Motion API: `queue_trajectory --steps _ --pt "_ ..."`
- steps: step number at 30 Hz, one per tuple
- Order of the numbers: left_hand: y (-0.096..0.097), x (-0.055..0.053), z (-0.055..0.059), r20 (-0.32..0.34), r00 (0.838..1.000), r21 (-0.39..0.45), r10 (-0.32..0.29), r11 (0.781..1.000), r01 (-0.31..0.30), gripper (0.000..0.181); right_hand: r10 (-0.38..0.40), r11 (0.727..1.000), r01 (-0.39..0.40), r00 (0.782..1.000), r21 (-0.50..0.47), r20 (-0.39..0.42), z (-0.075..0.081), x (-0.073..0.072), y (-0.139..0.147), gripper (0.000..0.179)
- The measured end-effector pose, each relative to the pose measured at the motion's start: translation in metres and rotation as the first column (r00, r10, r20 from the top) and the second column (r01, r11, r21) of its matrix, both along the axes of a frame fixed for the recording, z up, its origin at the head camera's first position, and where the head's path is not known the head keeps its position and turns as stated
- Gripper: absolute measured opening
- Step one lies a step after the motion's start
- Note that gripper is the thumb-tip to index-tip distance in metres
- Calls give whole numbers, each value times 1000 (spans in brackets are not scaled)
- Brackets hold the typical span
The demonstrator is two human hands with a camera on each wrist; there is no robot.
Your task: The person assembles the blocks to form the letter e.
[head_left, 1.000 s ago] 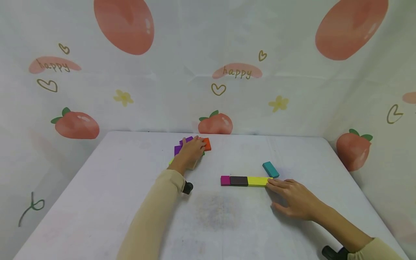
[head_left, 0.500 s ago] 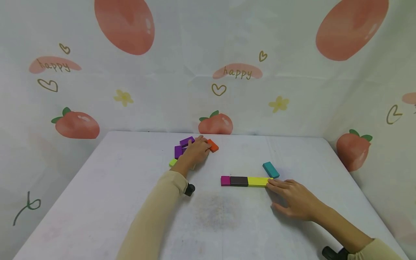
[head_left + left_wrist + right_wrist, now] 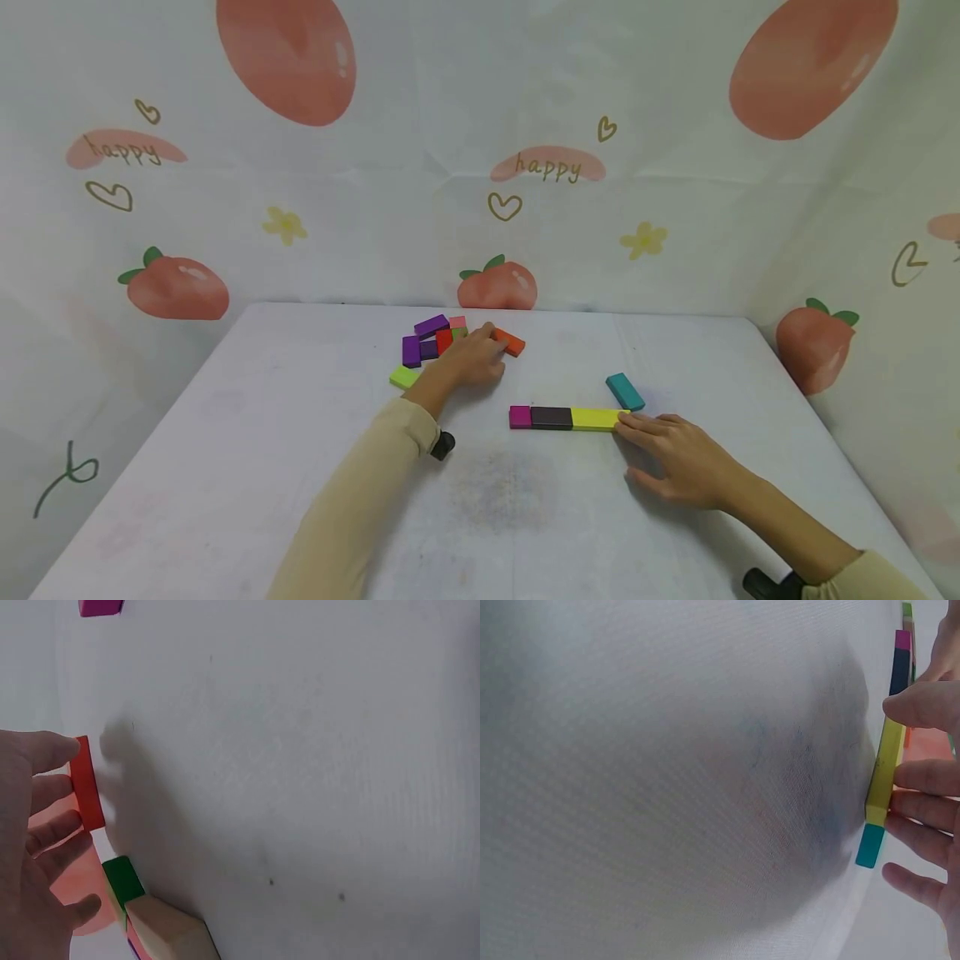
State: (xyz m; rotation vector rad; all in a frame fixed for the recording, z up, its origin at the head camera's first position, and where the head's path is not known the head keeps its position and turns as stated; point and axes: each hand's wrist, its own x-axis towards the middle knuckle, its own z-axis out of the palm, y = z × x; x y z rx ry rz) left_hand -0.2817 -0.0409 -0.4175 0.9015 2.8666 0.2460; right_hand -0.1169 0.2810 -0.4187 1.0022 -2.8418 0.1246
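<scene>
At the table's far side, my left hand (image 3: pixel 474 358) has its fingertips against an orange block (image 3: pixel 512 342), beside a pile of coloured blocks. The left wrist view shows the fingers along the orange block (image 3: pixel 87 784), thumb held apart. Nearer, a magenta block (image 3: pixel 520 417), a dark block (image 3: pixel 551 418) and a long yellow block (image 3: pixel 595 419) lie end to end in a row. Extended fingers of my right hand (image 3: pixel 678 462) touch the yellow block's right end. Just behind that end, a teal block (image 3: pixel 625 391) lies at a slant.
Left of my left hand lie purple blocks (image 3: pixel 411 351), a red block (image 3: pixel 444 340), a pink block (image 3: pixel 457 322) and a lime block (image 3: pixel 404 377). A plain wooden block (image 3: pixel 172 930) and a green block (image 3: pixel 122 879) show in the left wrist view. A printed curtain (image 3: pixel 405 208) stands behind.
My left hand has slid right, and the orange block has moved right with it, away from the pile. More of the pile now shows. My right hand and the row stay put.
</scene>
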Motion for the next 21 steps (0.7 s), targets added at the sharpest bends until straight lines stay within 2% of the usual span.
queue_trajectory --steps 11,17,21 --pt "21 8 2 35 996 -35 -82 996 83 50 -1 1000 1 1000 -1 -4 0 0 0 59" --pt "34 14 5 34 994 -94 -107 990 110 53 10 1000 -11 1000 -13 -18 0 0 0 59" --pt "43 16 4 48 992 -97 -116 988 121 53 10 1000 -11 1000 -16 -13 0 0 0 59"
